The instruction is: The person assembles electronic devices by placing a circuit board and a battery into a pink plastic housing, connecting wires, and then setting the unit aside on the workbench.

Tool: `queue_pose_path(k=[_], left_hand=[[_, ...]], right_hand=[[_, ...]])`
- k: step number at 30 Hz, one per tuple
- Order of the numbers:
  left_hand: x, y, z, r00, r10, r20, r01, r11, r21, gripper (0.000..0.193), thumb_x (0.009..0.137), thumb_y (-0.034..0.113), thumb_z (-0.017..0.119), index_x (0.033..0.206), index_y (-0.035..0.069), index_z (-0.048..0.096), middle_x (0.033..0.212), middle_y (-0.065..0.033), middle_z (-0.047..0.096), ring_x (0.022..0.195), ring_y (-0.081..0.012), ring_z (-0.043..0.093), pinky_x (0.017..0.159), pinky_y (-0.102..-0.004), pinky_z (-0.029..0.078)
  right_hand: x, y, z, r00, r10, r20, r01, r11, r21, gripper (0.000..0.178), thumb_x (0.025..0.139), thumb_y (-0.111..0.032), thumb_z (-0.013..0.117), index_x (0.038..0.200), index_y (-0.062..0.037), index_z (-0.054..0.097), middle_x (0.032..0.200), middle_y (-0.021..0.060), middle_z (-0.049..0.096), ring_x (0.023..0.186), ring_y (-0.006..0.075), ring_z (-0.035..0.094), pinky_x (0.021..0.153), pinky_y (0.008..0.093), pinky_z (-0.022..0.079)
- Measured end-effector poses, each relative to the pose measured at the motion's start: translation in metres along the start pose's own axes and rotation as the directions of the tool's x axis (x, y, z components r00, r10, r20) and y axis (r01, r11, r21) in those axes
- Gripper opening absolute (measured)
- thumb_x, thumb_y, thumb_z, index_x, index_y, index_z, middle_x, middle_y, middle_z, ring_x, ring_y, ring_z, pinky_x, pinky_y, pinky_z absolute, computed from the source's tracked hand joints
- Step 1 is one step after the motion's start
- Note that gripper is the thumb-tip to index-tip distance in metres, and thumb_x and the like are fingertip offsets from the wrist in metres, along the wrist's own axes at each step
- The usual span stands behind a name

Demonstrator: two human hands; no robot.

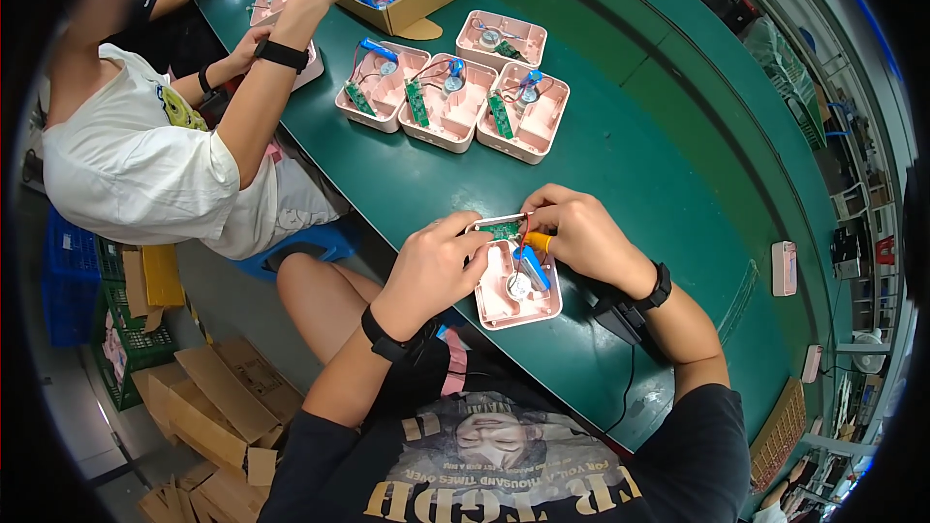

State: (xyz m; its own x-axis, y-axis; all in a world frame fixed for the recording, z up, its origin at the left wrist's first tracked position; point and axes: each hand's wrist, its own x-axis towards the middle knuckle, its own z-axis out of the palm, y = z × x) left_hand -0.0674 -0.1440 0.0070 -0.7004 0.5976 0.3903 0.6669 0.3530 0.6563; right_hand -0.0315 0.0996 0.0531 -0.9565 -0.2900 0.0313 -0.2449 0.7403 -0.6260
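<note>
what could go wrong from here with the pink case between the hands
The pink case sits close to the edge of the green table, so a bump might tip it off. Thin wires run beside the right hand and might snag or pull loose. The left hand, close to the green circuit board, might knock it.

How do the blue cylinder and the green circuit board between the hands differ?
The blue cylinder is rounded; the green circuit board looks flat. The board lies at the far end of the pink housing; the cylinder sits nearer the middle, toward the right wall. Both are in the same housing.
</note>
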Motion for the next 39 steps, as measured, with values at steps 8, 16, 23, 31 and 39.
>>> queue_pose_path(k=[8, 16, 23, 31, 39], left_hand=[[0.001, -0.001, 0.000, 1.000, 0.006, 0.006, -0.006, 1.000, 0.002, 0.013, 0.086, 0.005, 0.077, 0.098, 0.002, 0.079, 0.109, -0.0132, 0.074, 0.090, -0.0312, 0.074, 0.078, -0.0397, 0.062], [0.000, -0.002, 0.001, 1.000, 0.022, 0.003, -0.022, 1.000, -0.004, 0.012, 0.088, 0.008, 0.076, 0.097, 0.001, 0.078, 0.109, -0.0140, 0.072, 0.092, -0.0331, 0.073, 0.080, -0.0420, 0.061], [-0.001, -0.003, 0.003, 1.000, 0.017, 0.019, -0.017, 1.000, 0.002, 0.011, 0.089, 0.008, 0.076, 0.098, 0.003, 0.079, 0.107, -0.0133, 0.071, 0.092, -0.0319, 0.072, 0.080, -0.0422, 0.061], [0.003, -0.002, -0.001, 1.000, 0.009, 0.026, -0.008, 1.000, -0.014, 0.013, 0.087, 0.008, 0.077, 0.099, 0.005, 0.080, 0.100, -0.0126, 0.070, 0.091, -0.0318, 0.070, 0.080, -0.0418, 0.058], [-0.003, -0.005, 0.003, 0.997, -0.047, -0.060, 0.050, 0.997, 0.052, 0.007, 0.085, 0.012, 0.079, 0.089, 0.006, 0.077, 0.088, -0.0105, 0.061, 0.082, -0.0306, 0.065, 0.076, -0.0435, 0.052]], right_hand=[[-0.003, 0.000, 0.001, 0.998, -0.051, -0.020, 0.050, 0.997, -0.051, 0.015, 0.082, 0.000, 0.078, 0.096, 0.0005, 0.079, 0.112, 0.0115, 0.073, 0.088, 0.0291, 0.073, 0.078, 0.0393, 0.060], [-0.004, 0.001, 0.002, 0.999, -0.037, -0.015, 0.036, 0.998, -0.050, 0.015, 0.080, -0.001, 0.079, 0.095, 0.0018, 0.078, 0.112, 0.0113, 0.073, 0.089, 0.0295, 0.072, 0.079, 0.0391, 0.060], [-0.001, 0.004, 0.003, 0.999, -0.035, 0.000, 0.035, 0.997, -0.065, 0.014, 0.081, -0.003, 0.079, 0.095, 0.0012, 0.078, 0.111, 0.0117, 0.073, 0.091, 0.0298, 0.072, 0.080, 0.0390, 0.059], [-0.002, 0.006, -0.013, 0.999, -0.043, 0.030, 0.044, 0.999, -0.027, 0.018, 0.083, -0.007, 0.080, 0.100, -0.0015, 0.080, 0.111, 0.0119, 0.073, 0.094, 0.0313, 0.072, 0.082, 0.0404, 0.059], [-0.008, -0.013, -0.018, 0.991, -0.049, 0.122, 0.063, 0.991, -0.114, 0.021, 0.085, -0.014, 0.083, 0.103, -0.0030, 0.079, 0.100, 0.0114, 0.068, 0.097, 0.0311, 0.064, 0.085, 0.0400, 0.053]])
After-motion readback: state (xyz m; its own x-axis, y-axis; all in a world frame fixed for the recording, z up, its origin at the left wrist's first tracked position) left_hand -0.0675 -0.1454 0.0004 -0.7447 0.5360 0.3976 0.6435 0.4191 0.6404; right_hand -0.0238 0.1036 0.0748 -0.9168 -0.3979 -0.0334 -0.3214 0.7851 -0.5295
